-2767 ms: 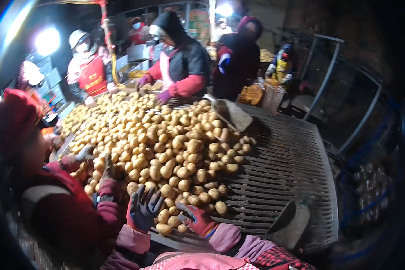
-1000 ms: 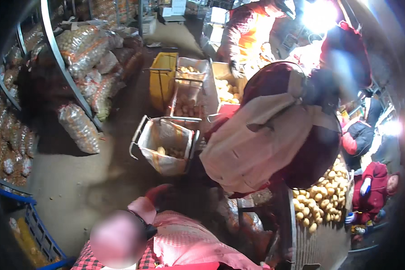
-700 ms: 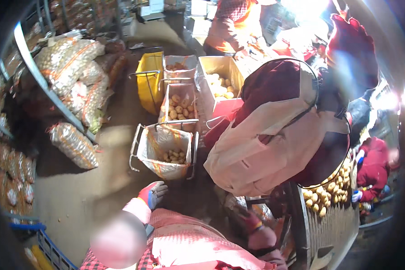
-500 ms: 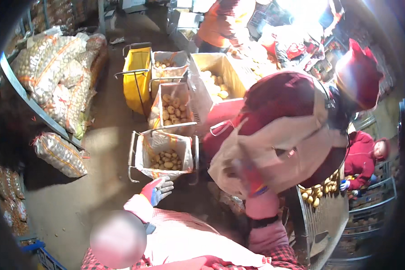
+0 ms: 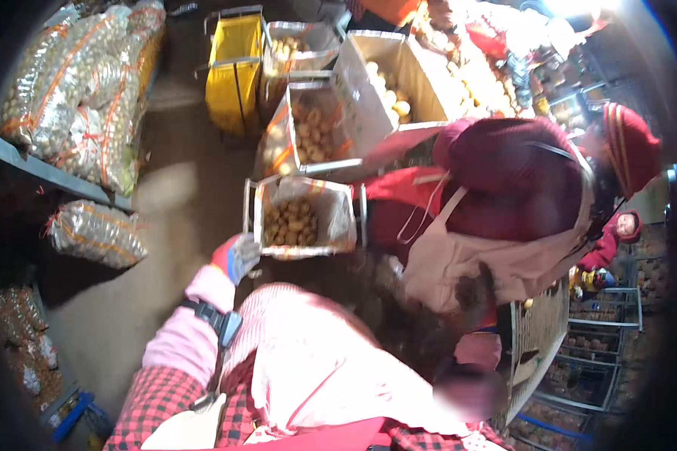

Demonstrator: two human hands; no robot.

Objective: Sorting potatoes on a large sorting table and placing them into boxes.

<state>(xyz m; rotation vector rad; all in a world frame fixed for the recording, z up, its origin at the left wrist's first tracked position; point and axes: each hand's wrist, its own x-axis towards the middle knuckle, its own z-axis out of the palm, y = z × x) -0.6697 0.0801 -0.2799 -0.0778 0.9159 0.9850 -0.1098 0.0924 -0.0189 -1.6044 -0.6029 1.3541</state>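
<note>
My left hand (image 5: pixel 238 257), in a grey, red and blue glove, has its fingers curled at the near-left metal frame (image 5: pixel 249 214) of a cart, apparently gripping it. The cart holds a white lined sack (image 5: pixel 335 214) with small potatoes (image 5: pixel 289 224) inside. My right hand (image 5: pixel 474 297), dark and smeared by motion, is beside the beige apron (image 5: pixel 519 267) of a bent-over co-worker (image 5: pixel 511 165) in maroon and a red hat; its fingers are unclear. My pink striped apron (image 5: pixel 308 353) fills the lower middle.
Beyond stand a sack cart (image 5: pixel 308 143), a yellow container (image 5: pixel 233 94) and a white-lined box (image 5: pixel 361 83) of potatoes. Stacked mesh sacks (image 5: pixel 75 86) and a lone sack (image 5: pixel 98 233) lie left. A slatted sorting table (image 5: pixel 538 334) is right, with another person (image 5: pixel 602 248) beyond.
My view swung from the potato table to the carts. My left hand rose to the nearest cart, its spread fingers now curled. The co-worker's red-hatted head shifted right.
</note>
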